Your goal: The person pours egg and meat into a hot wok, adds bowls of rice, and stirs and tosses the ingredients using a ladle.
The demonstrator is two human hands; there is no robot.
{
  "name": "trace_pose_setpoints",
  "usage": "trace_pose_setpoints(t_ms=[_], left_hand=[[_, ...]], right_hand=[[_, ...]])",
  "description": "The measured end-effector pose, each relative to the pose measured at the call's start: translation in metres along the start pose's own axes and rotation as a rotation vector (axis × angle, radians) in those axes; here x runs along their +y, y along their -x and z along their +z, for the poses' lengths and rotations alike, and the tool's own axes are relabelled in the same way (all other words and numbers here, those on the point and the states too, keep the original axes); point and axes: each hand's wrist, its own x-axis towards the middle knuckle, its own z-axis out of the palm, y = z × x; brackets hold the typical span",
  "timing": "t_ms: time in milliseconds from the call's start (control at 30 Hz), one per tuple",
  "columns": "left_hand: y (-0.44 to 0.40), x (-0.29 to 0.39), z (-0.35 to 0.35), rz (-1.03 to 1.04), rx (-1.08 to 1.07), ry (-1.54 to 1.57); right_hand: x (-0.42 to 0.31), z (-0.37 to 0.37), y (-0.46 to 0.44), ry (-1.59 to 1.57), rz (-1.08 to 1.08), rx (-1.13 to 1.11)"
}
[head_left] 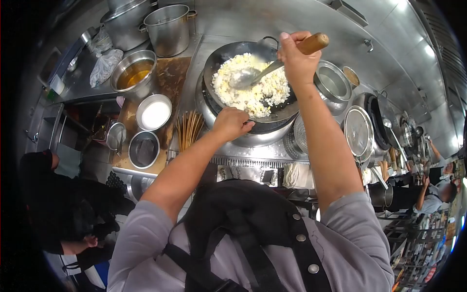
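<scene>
A dark wok (217, 58) sits on the stove in front of me, with white rice (226, 75) and yellow bits of egg spread in it. My right hand (302, 58) is closed round the wooden handle of a metal ladle (247, 78). The ladle's bowl lies over the rice, left of the wok's middle. My left hand (232, 124) is closed on the wok's near edge, its fingers partly hidden. The wok's far loop handle shows beyond the rim. A pale blur hangs over the rice at the back.
Left stand a pot of amber liquid (134, 75), a bowl of white stuff (154, 113), a bowl of dark contents (144, 150) and upright wooden sticks (189, 129). Right are a metal pot (333, 80) and strainers (358, 132). A person in black (73, 190) is at left; others stand far right.
</scene>
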Motion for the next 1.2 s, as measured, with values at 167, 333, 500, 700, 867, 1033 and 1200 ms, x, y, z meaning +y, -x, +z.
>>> trace_pose_setpoints(t_ms=[167, 333, 500, 700, 867, 1033, 1200], left_hand=[[-0.005, 0.0, -0.006, -0.033, -0.026, -0.013], [-0.006, 0.001, -0.01, -0.088, -0.145, -0.02], [-0.005, 0.001, -0.008, -0.055, -0.1, -0.034], [-0.007, 0.0, -0.008, -0.084, -0.141, -0.011], [-0.003, -0.002, -0.002, -0.037, -0.079, -0.017], [-0.005, 0.005, -0.008, -0.078, -0.171, -0.048], [-0.003, 0.002, -0.001, -0.037, -0.056, -0.018]], right_hand=[[-0.066, 0.008, -0.063, -0.093, 0.096, -0.055], [-0.012, 0.017, -0.019, -0.024, -0.051, 0.005], [-0.071, 0.024, -0.06, -0.166, -0.047, -0.175], [-0.01, 0.021, -0.017, -0.064, 0.015, -0.052], [-0.087, 0.021, -0.019, -0.352, -0.019, -0.19], [-0.047, 0.02, -0.03, -0.144, 0.147, -0.149], [-0.079, 0.018, 0.006, -0.222, -0.152, -0.178]])
